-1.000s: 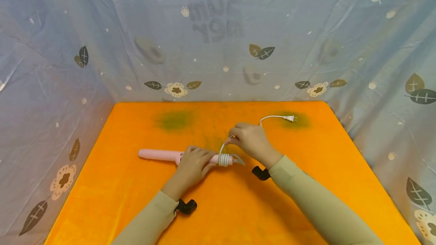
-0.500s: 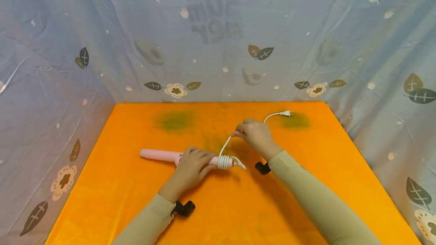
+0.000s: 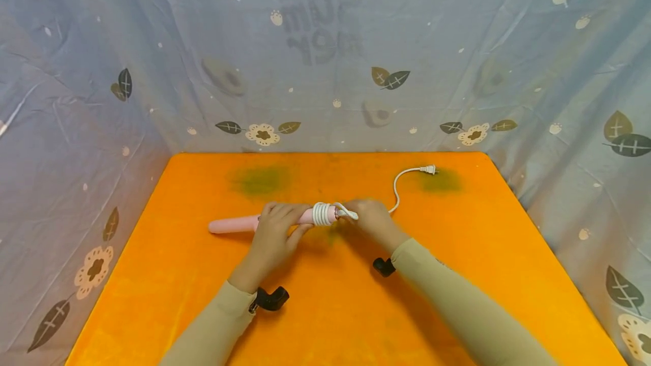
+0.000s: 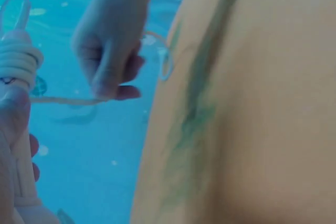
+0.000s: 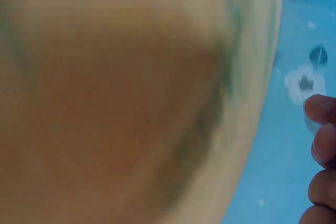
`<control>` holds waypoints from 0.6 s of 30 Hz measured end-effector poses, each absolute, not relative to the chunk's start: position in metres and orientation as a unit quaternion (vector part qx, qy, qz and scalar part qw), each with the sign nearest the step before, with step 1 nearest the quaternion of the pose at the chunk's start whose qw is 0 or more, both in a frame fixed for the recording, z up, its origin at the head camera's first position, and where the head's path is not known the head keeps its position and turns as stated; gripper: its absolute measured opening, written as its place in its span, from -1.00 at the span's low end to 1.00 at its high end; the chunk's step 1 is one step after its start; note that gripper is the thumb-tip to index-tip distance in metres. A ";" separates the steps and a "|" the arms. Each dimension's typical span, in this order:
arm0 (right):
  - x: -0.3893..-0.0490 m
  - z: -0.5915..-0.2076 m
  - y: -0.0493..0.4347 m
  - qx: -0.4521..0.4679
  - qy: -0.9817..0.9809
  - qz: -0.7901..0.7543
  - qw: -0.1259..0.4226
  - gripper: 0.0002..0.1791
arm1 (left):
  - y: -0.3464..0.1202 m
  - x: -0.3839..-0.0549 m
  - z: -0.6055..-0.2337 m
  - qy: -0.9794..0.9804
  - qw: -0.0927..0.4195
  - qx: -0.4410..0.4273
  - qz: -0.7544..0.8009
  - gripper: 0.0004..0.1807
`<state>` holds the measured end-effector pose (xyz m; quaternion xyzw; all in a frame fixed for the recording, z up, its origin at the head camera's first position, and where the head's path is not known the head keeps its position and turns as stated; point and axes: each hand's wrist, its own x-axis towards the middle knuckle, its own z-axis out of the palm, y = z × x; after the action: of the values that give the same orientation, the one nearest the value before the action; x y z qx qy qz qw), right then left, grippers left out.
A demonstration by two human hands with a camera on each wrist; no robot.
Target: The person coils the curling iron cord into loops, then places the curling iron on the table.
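Observation:
A pink curling iron (image 3: 229,225) lies crosswise over the table in the head view, its barrel pointing left. My left hand (image 3: 274,230) grips its handle, fingers over the top and thumb on the near side. White cord (image 3: 321,214) is wound in several turns round the handle's right end, with a short loop at the tip. My right hand (image 3: 373,222) is just right of that end. In the left wrist view the right hand (image 4: 113,45) pinches the cord (image 4: 68,100), which runs taut from the handle. Only right fingertips (image 5: 323,145) show in the right wrist view.
The cord's free tail curves over the orange table (image 3: 325,315) to a white two-prong plug (image 3: 429,169) at the back right. Patterned grey-blue curtains (image 3: 325,72) enclose the back and sides. Black camera mounts (image 3: 273,298) sit on both wrists.
The handle end of the curling iron has shifted up and left with my left hand. My right hand first drew the cord up and away, then came down behind the handle's end.

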<state>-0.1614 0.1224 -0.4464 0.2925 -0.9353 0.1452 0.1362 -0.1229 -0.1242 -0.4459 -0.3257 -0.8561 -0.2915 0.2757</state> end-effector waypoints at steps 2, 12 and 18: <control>-0.155 -0.453 0.117 0.324 -0.922 0.153 0.149 -0.88 | -0.125 -0.125 -0.443 -0.856 0.282 -0.312 -0.300 -0.55; -0.127 -0.459 0.099 0.402 -0.884 0.151 0.185 -0.70 | -0.125 -0.129 -0.444 -0.862 0.298 -0.279 -0.303 -0.55; -0.117 -0.451 0.094 0.414 -0.874 0.139 0.215 -0.62 | -0.123 -0.133 -0.450 -0.866 0.298 -0.271 -0.295 -0.54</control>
<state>-0.1172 0.0936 -0.4513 0.4140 -0.8735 0.1389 0.2150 -0.1335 -0.1229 -0.4497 -0.2714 -0.8664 -0.2952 0.2976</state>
